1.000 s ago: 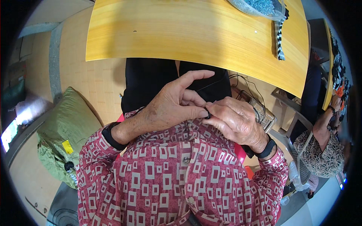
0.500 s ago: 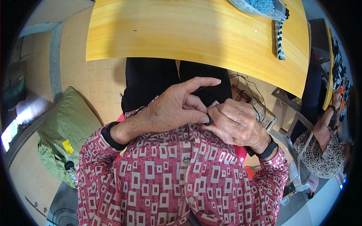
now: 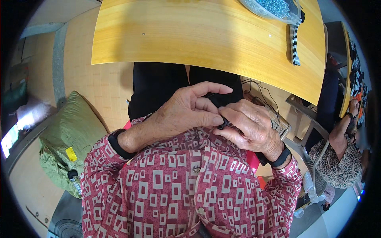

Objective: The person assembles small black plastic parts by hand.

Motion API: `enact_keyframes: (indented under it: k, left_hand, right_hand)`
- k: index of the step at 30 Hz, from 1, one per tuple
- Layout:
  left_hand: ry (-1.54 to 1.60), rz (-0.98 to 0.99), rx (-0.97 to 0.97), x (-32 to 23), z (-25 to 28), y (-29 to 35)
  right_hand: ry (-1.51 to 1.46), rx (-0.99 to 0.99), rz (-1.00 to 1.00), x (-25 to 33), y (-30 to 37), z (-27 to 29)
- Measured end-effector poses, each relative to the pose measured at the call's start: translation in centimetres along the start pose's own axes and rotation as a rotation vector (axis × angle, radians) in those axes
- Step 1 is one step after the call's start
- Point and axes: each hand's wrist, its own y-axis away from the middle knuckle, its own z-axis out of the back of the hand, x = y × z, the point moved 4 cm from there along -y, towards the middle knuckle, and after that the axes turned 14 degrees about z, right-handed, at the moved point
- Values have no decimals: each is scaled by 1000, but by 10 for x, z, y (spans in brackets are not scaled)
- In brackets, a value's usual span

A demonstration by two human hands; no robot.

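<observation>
Close in front of my body, both hands meet over a small black piece (image 3: 223,122) that looks round and soft; its exact kind is too small to tell. My left hand (image 3: 186,107) pinches at its edge with thumb and bent fingers, while the index finger stretches out above. From the other side, the thumb and fingers of my right hand (image 3: 249,126) close on the same piece. The fingertips hide part of it.
Ahead stands a yellow wooden table (image 3: 166,35). On its far right are a clear bowl (image 3: 291,18) of blue beads and a black-and-white striped strip (image 3: 294,45). A green sack (image 3: 71,139) leans at left. Another person (image 3: 337,158) works at right, beside cables (image 3: 266,93).
The fingers of my right hand have shifted and parted a little, so more of the black piece shows between the hands. My left hand has hardly moved.
</observation>
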Motion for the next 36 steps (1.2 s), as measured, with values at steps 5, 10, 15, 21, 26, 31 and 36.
enact_keyframes:
  k: [5,10,15,21,26,31,36]
  left_hand:
    - [-18,-77,-59,-5,-3,-2]
    - [107,-102,-135,-4,-3,-3]
    - [51,-86,-144,-5,-3,-3]
    - [-77,-186,-187,-4,-7,-2]
    - [-110,-211,-230,-5,-12,-1]
    - [-137,-193,-284,-8,-16,1]
    - [-462,-404,-365,-17,-22,7]
  right_hand:
    - [80,-77,-67,0,1,12]
    - [246,-119,-19,9,1,15]
    - [218,-114,-71,9,0,17]
    - [-73,-210,-279,2,10,15]
    - [-8,-209,-247,6,10,17]
    - [200,-153,-143,15,10,17]
    - [9,-252,-229,7,15,18]
